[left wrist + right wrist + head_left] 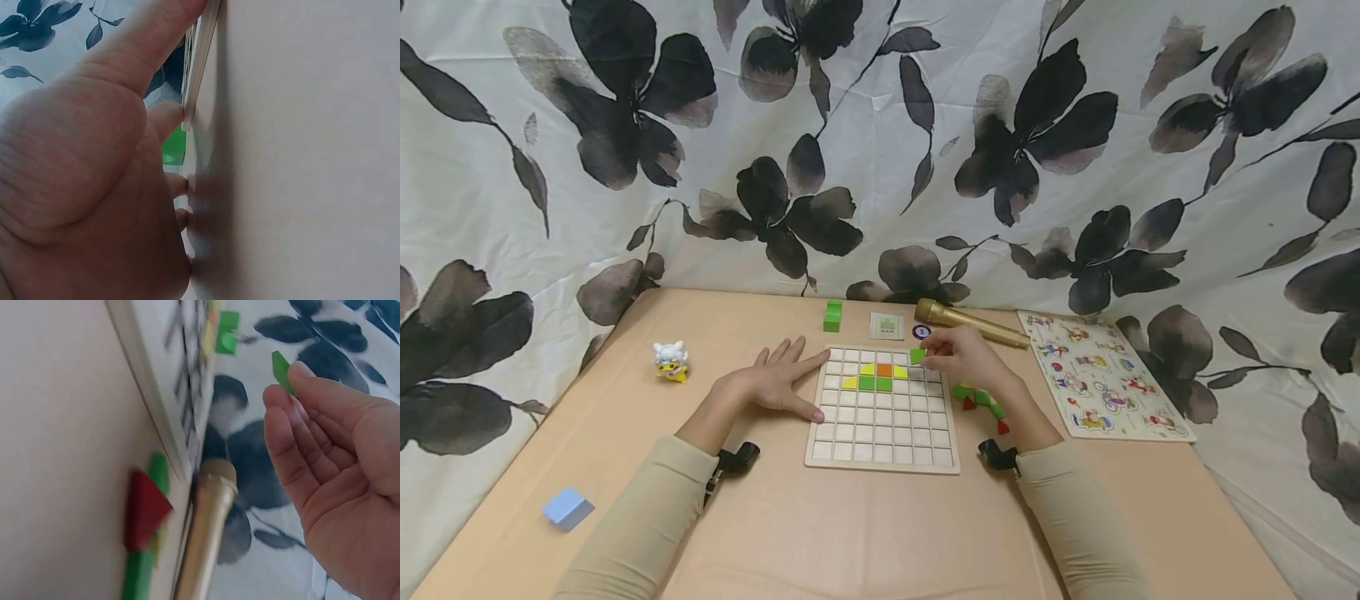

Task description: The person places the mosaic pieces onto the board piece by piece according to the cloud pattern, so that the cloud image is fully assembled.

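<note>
A white grid board [873,454] in a wooden frame lies on the table, with green, yellow and orange pieces [875,382] in its upper cells. Along its left edge, my left hand [775,379] lies spread, thumb and index finger touching the frame; the left wrist view shows straight fingers on the tabletop. Thumb and fingertips of my right hand [958,354] pinch a small green block [281,370] above the board's upper right corner. Loose green pieces [996,411] and red triangular pieces [1003,427] lie right of the board, beneath my right wrist.
Behind the board are green blocks [832,316], a small picture card [887,326], a round token [921,332] and a gold microphone [973,322]. A picture puzzle board [1105,375] lies right. On the left are a toy figure [671,362] and a blue block [568,508].
</note>
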